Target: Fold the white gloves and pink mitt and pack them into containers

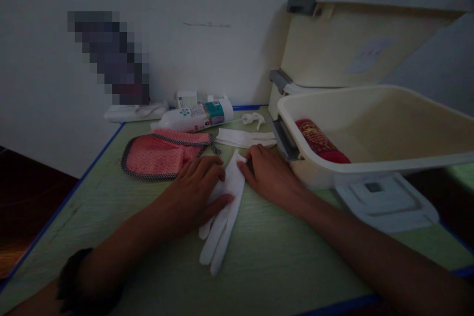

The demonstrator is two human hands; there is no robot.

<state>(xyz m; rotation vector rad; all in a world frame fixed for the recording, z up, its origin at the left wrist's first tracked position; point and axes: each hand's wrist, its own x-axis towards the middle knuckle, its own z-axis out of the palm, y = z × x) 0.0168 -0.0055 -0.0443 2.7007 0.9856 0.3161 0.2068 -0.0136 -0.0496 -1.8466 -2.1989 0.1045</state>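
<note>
A white glove (225,217) lies on the table, its fingers pointing toward me and its cuff at the far end. My left hand (198,192) rests over the glove's left side, thumb apart from the bent fingers and touching the fabric. At the right corner of the cuff, my right hand (266,170) is closed with thumb and forefinger on the edge. Just beyond is a folded white cloth (244,138), possibly another glove. A pink cloth (163,154) with a checkered border lies beside my left hand.
An open cream storage box (374,165) stands at the right, lid raised, with a red patterned roll (320,140) inside. A white bottle (196,116) lies near the wall, beside a spray nozzle (254,119). A pale plastic lid (387,202) sits below the box; a blurred-out object (114,59) stands back left.
</note>
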